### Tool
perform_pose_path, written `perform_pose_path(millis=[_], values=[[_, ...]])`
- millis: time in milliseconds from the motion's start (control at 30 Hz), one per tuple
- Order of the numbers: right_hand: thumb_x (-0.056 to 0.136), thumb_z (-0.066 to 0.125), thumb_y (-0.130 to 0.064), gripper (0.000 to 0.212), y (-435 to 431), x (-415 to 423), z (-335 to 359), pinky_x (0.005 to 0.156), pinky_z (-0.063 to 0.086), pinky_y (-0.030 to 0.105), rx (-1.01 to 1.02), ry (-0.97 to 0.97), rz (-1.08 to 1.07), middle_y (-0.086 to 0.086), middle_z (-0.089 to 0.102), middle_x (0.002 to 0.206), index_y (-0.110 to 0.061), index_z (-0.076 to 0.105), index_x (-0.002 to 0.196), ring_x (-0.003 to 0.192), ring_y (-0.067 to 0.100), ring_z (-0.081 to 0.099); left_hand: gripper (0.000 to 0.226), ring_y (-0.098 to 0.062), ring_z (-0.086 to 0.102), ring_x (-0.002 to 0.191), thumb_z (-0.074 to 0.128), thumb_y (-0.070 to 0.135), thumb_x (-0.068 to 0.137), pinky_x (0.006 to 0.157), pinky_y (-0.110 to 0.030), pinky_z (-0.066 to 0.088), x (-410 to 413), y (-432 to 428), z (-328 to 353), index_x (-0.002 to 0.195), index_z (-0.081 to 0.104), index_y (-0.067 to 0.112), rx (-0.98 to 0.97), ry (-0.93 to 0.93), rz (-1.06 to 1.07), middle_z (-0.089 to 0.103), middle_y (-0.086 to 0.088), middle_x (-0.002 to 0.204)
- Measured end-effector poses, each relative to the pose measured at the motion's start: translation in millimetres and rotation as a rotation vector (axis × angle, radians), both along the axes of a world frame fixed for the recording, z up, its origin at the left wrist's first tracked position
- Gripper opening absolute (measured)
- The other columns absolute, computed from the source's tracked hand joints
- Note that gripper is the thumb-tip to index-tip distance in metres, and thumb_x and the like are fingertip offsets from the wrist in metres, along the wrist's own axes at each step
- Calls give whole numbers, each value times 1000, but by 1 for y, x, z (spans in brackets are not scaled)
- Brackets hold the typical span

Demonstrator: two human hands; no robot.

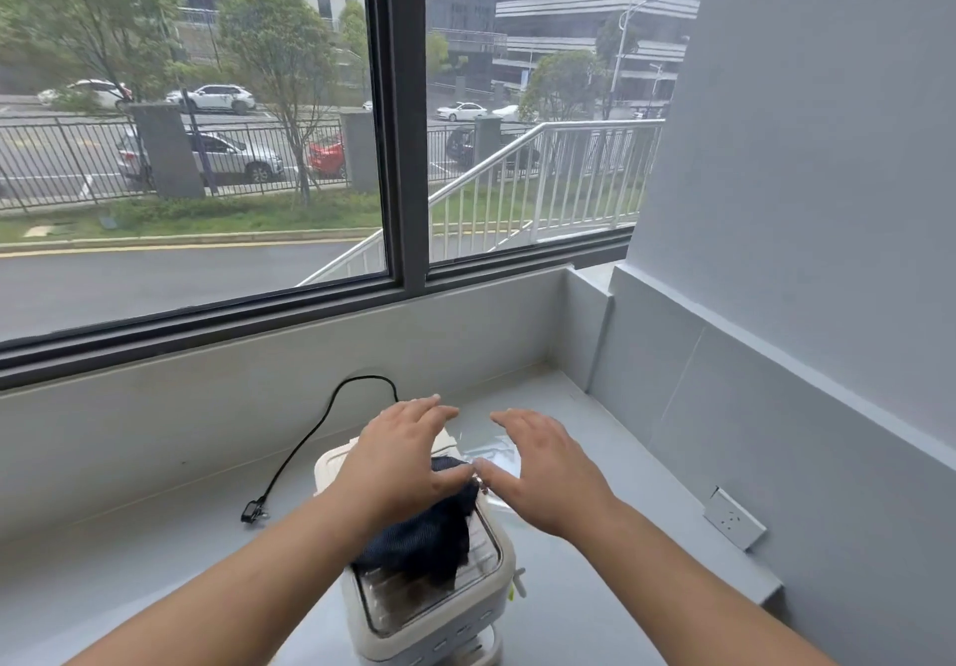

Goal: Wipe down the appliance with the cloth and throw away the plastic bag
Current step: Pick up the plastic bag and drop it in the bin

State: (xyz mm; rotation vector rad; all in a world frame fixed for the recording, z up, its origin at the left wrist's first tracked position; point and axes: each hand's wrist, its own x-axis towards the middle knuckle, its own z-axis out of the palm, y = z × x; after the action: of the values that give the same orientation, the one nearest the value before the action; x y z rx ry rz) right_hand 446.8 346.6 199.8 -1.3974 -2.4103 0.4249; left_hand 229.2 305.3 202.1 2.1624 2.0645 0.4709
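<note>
A cream-white appliance [439, 608] with a glass-fronted top stands on the grey counter [155, 562], low in the middle of the view. A dark blue cloth [429, 536] lies draped over its top. My left hand [403, 458] hovers over the cloth and the back of the appliance, fingers spread, thumb touching the cloth's edge. My right hand [548, 474] is open just right of the appliance, above a clear plastic bag [491, 450] that lies flat on the counter behind it. Part of the bag is hidden by my hands.
The appliance's black power cord [310, 437] curves across the counter to a plug [253, 511] at the left. A low wall and window run along the back. A grey wall with a white socket [734, 518] closes off the right side.
</note>
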Motion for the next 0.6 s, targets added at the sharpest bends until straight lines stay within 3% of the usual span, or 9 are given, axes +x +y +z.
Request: perform_pose_path(millis=[400,600], values=[[88,42,-74,77,59,72,-30,118,28,36,-53,-59,-58,-12,36,160,-36,32,155,148,14,26,85,-16,30,151,53,76,77,124,-34,21,63,60,-20,152,42,37,-99,88,-24,34,6,166],[90,45,-72,80,87,92,-50,121,26,38,-53,-124,-40,-5,33,161,-32,29,157,150,18,24,87,-18,27,153,52,77,77,125,-44,23,82,87,-38,154,38,38,-170,157,-28,31,6,167]])
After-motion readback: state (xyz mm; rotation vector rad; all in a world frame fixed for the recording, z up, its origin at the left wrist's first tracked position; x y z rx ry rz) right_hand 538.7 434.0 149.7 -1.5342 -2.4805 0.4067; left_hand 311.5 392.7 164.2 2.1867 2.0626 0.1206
